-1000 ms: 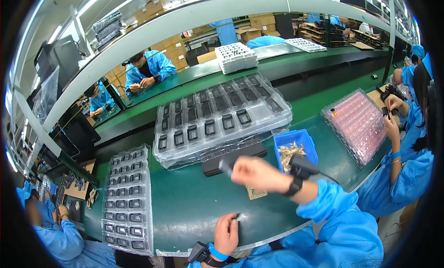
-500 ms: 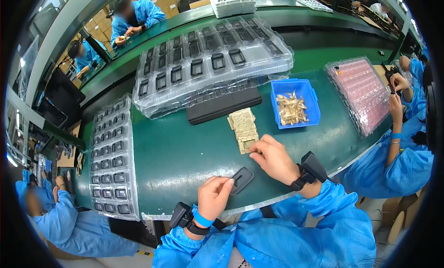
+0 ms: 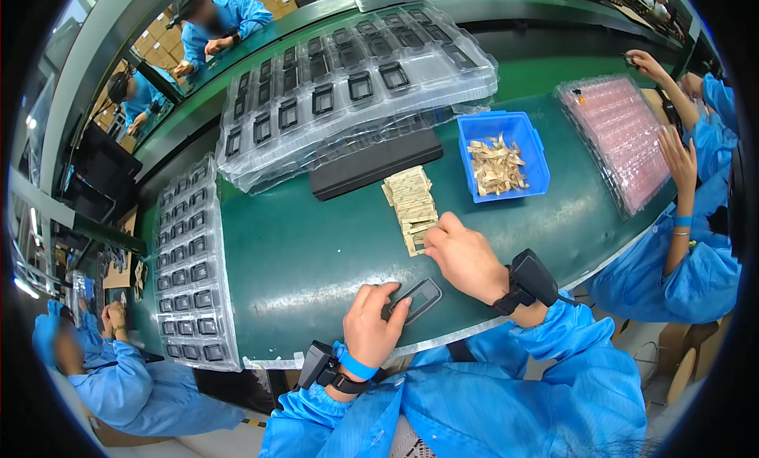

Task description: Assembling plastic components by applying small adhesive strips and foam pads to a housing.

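Observation:
My left hand [image 3: 370, 325] is at the near edge of the bench, its thumb and index finger on the left side of a small dark grey plastic cover [image 3: 428, 293] with rounded corners. The cover lies tilted, with a lighter rectangular area in its middle. My right hand [image 3: 468, 260] is closed at the fingertips on the near end of a stack of tan backing-paper adhesive pieces [image 3: 410, 201]. Its fingers partly hide the lowest piece, a rectangular frame shape. Both wrists carry black strapped devices.
Behind the stack lie a black bar [image 3: 375, 164] and stacked clear trays [image 3: 356, 114] of black frames. A blue bin [image 3: 540, 161] holds curled tan scraps. Another frame tray [image 3: 190, 260] stands left, a pink tray [image 3: 613, 134] right. Co-workers sit on both sides and opposite.
The view has shifted slightly. My left fingers have spread along the cover's side, and its lighter middle now shows. My right fingertips remain at the stack. The right-hand co-worker's hands have risen apart.

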Available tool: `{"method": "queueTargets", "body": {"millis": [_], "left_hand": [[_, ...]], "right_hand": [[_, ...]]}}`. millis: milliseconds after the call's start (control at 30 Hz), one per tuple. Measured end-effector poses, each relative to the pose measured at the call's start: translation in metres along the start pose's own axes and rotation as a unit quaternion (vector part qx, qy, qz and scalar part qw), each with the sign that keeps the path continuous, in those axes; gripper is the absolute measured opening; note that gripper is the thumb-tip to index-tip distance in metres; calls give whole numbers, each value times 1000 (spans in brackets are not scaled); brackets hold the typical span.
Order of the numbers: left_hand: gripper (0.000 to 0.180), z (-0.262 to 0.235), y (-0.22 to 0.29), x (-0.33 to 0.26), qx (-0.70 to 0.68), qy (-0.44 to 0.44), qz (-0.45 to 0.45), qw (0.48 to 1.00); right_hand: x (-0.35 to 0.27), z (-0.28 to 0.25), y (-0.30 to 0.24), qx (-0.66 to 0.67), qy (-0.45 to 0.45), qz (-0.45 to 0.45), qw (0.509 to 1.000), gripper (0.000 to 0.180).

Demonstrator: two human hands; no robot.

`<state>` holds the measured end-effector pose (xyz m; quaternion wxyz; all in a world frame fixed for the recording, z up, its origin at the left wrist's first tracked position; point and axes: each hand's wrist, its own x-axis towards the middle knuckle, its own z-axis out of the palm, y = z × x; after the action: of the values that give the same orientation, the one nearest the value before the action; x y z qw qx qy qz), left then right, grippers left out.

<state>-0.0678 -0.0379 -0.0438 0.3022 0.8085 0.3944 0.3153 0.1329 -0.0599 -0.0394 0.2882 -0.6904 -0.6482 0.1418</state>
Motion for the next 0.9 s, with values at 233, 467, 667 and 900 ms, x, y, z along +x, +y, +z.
{"method": "queueTargets", "body": {"millis": [233, 467, 667, 900], "left_hand": [[15, -18, 5, 37, -50, -15, -34, 998], [10, -25, 19, 56, -132, -95, -24, 986], [9, -11, 30, 47, -132, -49, -32, 990], [7, -4, 35, 40, -116, -48, -32, 992]], "right_hand": [[-5, -15, -18, -82, 19, -119, 989, 17], [-13, -38, -38, -124, 18, -176, 976, 15], [-20, -33, -36, 109, 67, -68, 989, 13], [-22, -30, -36, 125, 77, -75, 986, 12]]}}
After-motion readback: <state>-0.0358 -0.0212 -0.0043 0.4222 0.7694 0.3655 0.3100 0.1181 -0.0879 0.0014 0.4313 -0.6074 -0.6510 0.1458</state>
